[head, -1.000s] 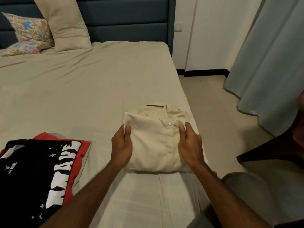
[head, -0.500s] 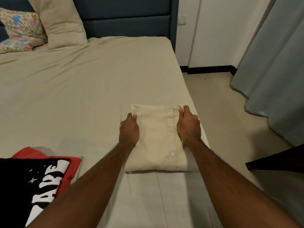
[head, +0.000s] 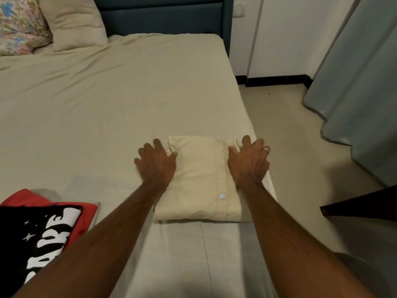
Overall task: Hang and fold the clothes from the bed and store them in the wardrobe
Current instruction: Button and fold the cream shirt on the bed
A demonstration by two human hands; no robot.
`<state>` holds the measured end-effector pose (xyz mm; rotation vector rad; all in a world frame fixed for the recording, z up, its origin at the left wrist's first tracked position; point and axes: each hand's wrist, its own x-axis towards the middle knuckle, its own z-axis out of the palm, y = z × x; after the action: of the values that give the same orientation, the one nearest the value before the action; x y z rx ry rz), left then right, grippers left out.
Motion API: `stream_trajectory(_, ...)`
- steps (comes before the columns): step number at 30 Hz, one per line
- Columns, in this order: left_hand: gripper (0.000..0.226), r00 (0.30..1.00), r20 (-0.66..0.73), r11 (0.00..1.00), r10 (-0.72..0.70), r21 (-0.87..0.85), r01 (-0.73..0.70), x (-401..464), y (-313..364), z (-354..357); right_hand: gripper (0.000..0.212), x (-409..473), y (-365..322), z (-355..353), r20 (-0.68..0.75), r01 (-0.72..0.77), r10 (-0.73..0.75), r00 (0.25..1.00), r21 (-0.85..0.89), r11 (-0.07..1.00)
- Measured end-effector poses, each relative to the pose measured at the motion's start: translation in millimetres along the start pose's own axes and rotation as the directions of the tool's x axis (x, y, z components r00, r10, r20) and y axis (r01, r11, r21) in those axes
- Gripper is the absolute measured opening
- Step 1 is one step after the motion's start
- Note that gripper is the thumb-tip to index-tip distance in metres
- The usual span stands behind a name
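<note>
The cream shirt (head: 199,179) lies folded in a neat rectangle near the bed (head: 107,117) edge, done. Left hand (head: 155,164) and right hand (head: 248,163) flank it, each grip released, fingers spread. A folded black-and-red stack (head: 43,231) waits nearby; storing remains, I'd judge.

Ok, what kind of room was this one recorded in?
Most likely a home bedroom: a bed with pillows leaning on a padded headboard, a curtain at the right, and a folded cream shirt on the sheet.
</note>
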<state>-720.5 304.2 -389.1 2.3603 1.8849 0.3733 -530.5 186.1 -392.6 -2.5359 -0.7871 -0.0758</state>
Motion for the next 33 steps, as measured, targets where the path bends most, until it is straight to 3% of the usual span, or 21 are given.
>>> stream_trajectory(3,0.070,0.985,0.169,0.993,-0.032,-0.104,0.050,12.7,-16.0,-3.0,0.063,-5.0,4.5,-4.8,0.023,-0.092,0.090,0.996,0.052,0.994)
stream_trajectory(5,0.076,0.957,0.288,0.970,-0.027,-0.224,0.095,21.8,-17.7,-7.3,0.069,-1.1,5.7,-4.1,0.174,-0.177,0.153,0.973,0.135,0.975)
stream_trajectory(7,0.080,0.906,0.422,0.882,-0.031,-0.415,0.223,28.7,-15.9,-14.4,0.071,10.0,9.3,-7.6,0.389,-0.320,0.180,0.904,0.334,0.887)
stream_trajectory(10,0.063,0.830,0.558,0.770,0.009,-0.533,0.350,33.9,-10.3,-27.6,0.030,19.3,21.2,-20.2,0.524,-0.438,0.061,0.849,0.636,0.635)
stream_trajectory(12,0.034,0.834,0.547,0.719,0.072,-0.608,0.337,29.6,-1.8,-39.6,0.013,17.5,27.4,-32.3,0.516,-0.416,-0.014,0.856,0.706,0.573)
stream_trajectory(14,0.017,0.867,0.465,0.654,0.179,-0.714,0.249,25.4,7.7,-55.0,0.011,13.0,30.1,-48.2,0.437,-0.339,-0.059,0.898,0.771,0.540)
stream_trajectory(18,0.028,0.929,0.255,0.465,0.267,-0.879,0.107,31.1,28.8,-94.6,0.022,8.7,25.4,-96.9,0.102,-0.030,-0.139,0.985,0.897,0.442)
stream_trajectory(20,0.031,0.942,0.154,0.381,0.298,-0.924,0.031,38.0,37.4,-117.1,0.028,1.0,20.2,-127.7,-0.039,0.113,-0.196,0.980,0.916,0.385)
stream_trajectory(23,0.035,0.952,0.079,0.329,0.295,-0.944,-0.024,44.2,35.1,-132.0,0.033,-24.0,17.8,-154.1,-0.169,0.273,-0.311,0.935,0.904,0.329)
stream_trajectory(25,0.026,0.954,0.113,0.348,0.277,-0.938,0.011,37.6,16.4,-118.4,0.025,-49.8,25.3,-146.7,-0.161,0.305,-0.376,0.913,0.880,0.364)
stream_trajectory(27,0.020,0.950,0.213,0.429,0.230,-0.898,0.097,16.1,-14.0,-90.1,0.028,-82.8,39.5,-121.4,-0.144,0.384,-0.470,0.871,0.797,0.467)
stream_trajectory(30,0.030,0.931,0.337,0.535,0.140,-0.817,0.215,-37.0,-62.5,-48.7,0.031,-134.9,65.8,-67.5,0.009,0.549,-0.702,0.712,0.615,0.565)
stream_trajectory(33,0.045,0.949,0.314,0.421,0.013,-0.863,0.279,-74.8,-91.2,-32.7,0.020,-164.4,64.0,-49.1,0.163,0.692,-0.821,0.546,0.464,0.553)
